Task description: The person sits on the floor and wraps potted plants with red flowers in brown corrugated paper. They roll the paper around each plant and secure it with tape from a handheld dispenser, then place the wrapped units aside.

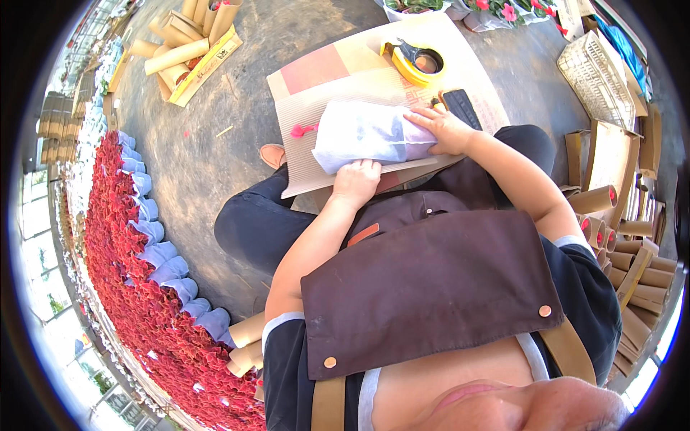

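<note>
A potted plant in a white wrapping sleeve lies on its side across a brown corrugated cardboard sheet. One pink flower pokes out of the sleeve's left end. My left hand has its fingers curled at the sheet's near edge, against the sleeve; its thumb is hidden. Spread over the sleeve's right end, my right hand grips the wrapped pot. Just beyond that hand lie a black rectangular object and a yellow tape dispenser. Beneath everything is a flat printed cardboard piece.
Rolled cardboard tubes fill a carton at far left. Red-leaved plants in pale sleeves line the left. On the right are a white plastic crate, an opened carton and stacked tubes. Flowering pots stand ahead.
</note>
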The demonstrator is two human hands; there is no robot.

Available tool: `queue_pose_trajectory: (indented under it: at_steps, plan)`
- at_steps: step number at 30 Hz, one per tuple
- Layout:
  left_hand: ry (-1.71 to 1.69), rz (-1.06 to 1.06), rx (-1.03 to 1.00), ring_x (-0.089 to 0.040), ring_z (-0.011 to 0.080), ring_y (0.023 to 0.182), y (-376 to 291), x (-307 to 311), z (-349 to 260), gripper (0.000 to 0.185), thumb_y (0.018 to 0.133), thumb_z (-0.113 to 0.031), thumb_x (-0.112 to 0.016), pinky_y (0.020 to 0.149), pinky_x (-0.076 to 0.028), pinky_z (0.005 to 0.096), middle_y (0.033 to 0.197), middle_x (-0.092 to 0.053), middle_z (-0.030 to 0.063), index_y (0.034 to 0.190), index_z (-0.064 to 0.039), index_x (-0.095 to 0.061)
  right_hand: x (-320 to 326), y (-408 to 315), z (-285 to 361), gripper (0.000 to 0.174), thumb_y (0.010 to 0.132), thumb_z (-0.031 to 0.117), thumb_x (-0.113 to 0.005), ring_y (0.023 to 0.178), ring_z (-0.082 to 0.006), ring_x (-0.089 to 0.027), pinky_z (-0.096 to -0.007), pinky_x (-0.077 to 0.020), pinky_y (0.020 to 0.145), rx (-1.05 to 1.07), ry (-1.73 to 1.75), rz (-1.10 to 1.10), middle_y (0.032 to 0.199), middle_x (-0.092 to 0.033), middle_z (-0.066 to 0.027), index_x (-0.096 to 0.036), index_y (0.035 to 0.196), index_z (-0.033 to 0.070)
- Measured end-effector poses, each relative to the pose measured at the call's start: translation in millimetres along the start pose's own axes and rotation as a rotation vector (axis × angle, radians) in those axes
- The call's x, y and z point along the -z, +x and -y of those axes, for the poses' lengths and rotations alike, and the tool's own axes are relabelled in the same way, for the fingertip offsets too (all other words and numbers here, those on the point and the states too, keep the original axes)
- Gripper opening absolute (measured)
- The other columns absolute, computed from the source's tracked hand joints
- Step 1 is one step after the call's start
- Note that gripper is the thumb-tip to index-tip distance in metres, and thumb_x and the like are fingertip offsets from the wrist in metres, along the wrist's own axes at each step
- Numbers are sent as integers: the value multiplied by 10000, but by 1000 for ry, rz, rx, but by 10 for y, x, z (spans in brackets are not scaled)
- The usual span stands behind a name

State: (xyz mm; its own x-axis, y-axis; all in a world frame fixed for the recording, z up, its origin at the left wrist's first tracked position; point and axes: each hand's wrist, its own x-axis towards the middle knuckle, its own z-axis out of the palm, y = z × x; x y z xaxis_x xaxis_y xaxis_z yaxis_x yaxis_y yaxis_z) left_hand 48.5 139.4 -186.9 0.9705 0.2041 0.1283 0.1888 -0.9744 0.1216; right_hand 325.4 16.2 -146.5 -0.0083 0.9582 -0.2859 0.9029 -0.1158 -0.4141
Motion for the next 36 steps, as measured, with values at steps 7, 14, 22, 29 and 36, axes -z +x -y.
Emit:
queue_pose_trajectory:
  at_steps: [7, 14, 22, 29, 36]
  plan:
    - [138, -350, -191, -648, 299, 1089, 264, 91, -194, 484, 857, -170, -600, 897, -567, 429, 1356, -553, 161, 1317, -27, -559, -151, 76, 175, 993, 667, 99, -842, 1406, -383, -413, -471, -361, 1180, 48, -56, 3, 1593, -381, -82, -404, 1554, 187]
    - [-193, 17, 83, -695, 339, 1019, 636, -146, -102, 462, 799, -180, -719, 899, -566, 454, 1277, -647, 160, 1203, 2, -588, -61, 260, -31, 1060, 676, 192, -813, 1494, -353, -317, -477, -263, 1232, 127, 46, 119, 1613, -342, -176, -287, 1589, 73]
    - [-418, 276, 262, -710, 395, 866, 663, 105, -232, 302, 821, -263, -743, 766, -581, 479, 960, -707, 205, 962, -13, -648, -10, 55, 463, 816, 840, 434, -719, 1457, -331, -388, -508, -251, 1224, 150, -76, -62, 1507, -486, -189, -458, 1466, -20]
    - [-961, 523, 354, -723, 337, 960, 1074, -68, 595, 711, 649, -483, -880, 885, -564, 394, 1038, -728, 232, 1134, -3, -679, -332, 698, 299, 304, 948, 346, -613, 947, -294, -705, -442, -522, 868, -80, -85, -257, 927, -744, -111, -707, 825, 85]
    - [-220, 104, 153, -594, 370, 1108, 1118, 145, 400, 820, 726, -436, -824, 960, -515, 443, 1194, -605, 181, 1333, 42, -551, -10, 1530, 104, 446, 1035, 368, -446, 1101, -320, -644, -414, -523, 950, -296, -47, 119, 1046, -733, -159, -748, 884, 76]
